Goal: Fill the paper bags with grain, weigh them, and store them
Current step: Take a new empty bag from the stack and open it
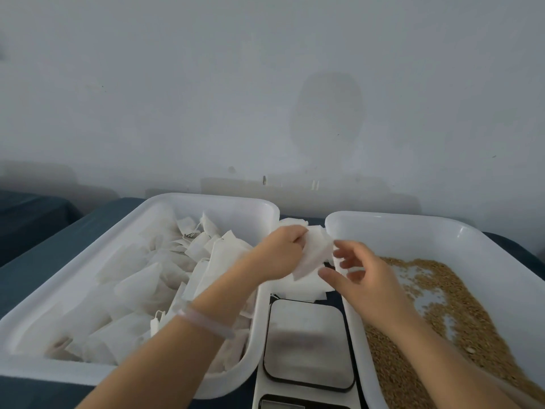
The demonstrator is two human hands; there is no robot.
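— What sits closest?
— A white kitchen scale with a steel platform (306, 343), nearer than both hands, in the gap between two tubs. A pale pink bracelet (206, 321) circles the left wrist.

— And to the sides?
— Left of the fingers is a white rectangular plastic tub (212, 199) heaped with white paper bags with strings (141, 278). To their right is a matching white plastic tub (413, 219) with loose brown grain (442, 290) spread over its floor.

— The hands?
— The left hand (280, 252) grasps a flat white paper bag (312, 255), with its fingers curled round the bag's left edge. The right hand (362, 278) is relaxed, its fingers (346, 251) spread and holding nothing, just beside the bag's right edge. Whether they touch it, I cannot tell.

— Beneath the bag?
— A loose stack of flat white paper bags (303, 290) lies just under the fingers, between the tubs and beyond the scale.

— Farther on?
— A desk covered in dark blue cloth (35, 261) carries everything, and a pale grey wall (265, 84) stands behind it.
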